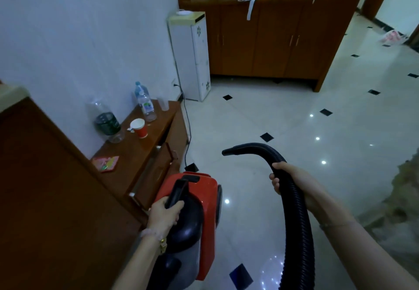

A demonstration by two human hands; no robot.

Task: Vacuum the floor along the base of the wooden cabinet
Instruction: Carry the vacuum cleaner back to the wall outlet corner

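Note:
A red and black vacuum cleaner [204,190] hangs low at the bottom centre, carried by its black handle in my left hand [164,215]. My right hand [292,183] grips the black ribbed hose [297,221], whose open nozzle [229,151] points left above the floor. The wooden cabinet [267,40] stands at the far end of the room. Its base meets the pale tiled floor [260,113] well ahead of the nozzle.
A white water dispenser [192,56] stands left of the cabinet, its black cord [187,131] trailing along the floor. A low wooden side table [145,151] at left holds bottles and a red paper cup [139,127]. A plastic bag [392,37] lies far right.

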